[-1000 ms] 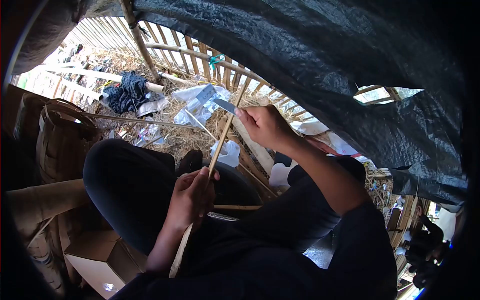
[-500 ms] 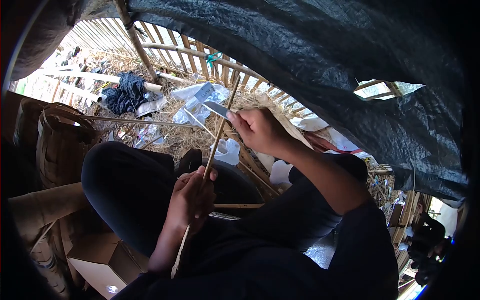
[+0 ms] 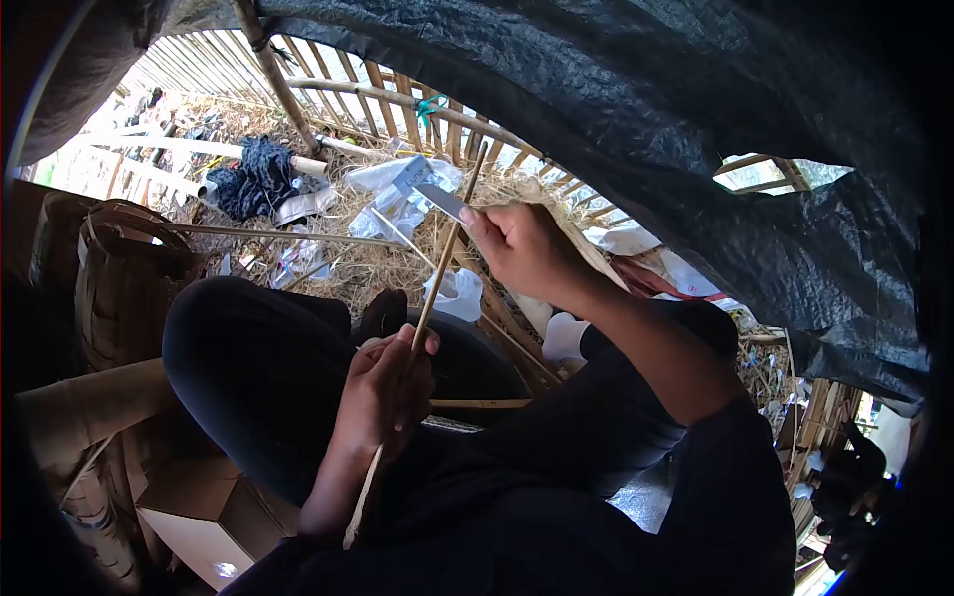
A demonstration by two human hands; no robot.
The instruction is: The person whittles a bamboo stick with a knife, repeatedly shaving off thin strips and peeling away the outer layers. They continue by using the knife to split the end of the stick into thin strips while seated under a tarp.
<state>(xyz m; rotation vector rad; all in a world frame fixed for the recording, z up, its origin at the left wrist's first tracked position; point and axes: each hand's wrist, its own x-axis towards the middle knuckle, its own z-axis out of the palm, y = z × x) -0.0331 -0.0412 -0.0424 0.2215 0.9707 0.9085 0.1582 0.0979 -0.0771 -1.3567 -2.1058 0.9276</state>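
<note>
A long thin bamboo strip [image 3: 444, 260] runs slanting from my lap up past both hands. My left hand [image 3: 384, 387] is wrapped around its lower part, thumb pressed along the top. In my right hand [image 3: 522, 248] is a knife [image 3: 440, 202], gripped in a closed fist with the handle hidden. Its flat grey blade points up and left and crosses the strip below the upper tip. My legs [image 3: 248, 368] are bent beneath the strip, in dark trousers.
Straw and plastic litter [image 3: 397, 204] cover the ground ahead, before a bamboo slat fence [image 3: 383, 109]. A black tarp [image 3: 636, 119] hangs low over the right. Woven baskets [image 3: 124, 278], a bamboo pole [image 3: 94, 407] and a cardboard box [image 3: 199, 517] stand left. Another person [image 3: 850, 477] is far right.
The whole view has shifted slightly. My right hand and the knife sit a little lower along the strip, with the blade tilted more steeply. My left hand keeps its hold.
</note>
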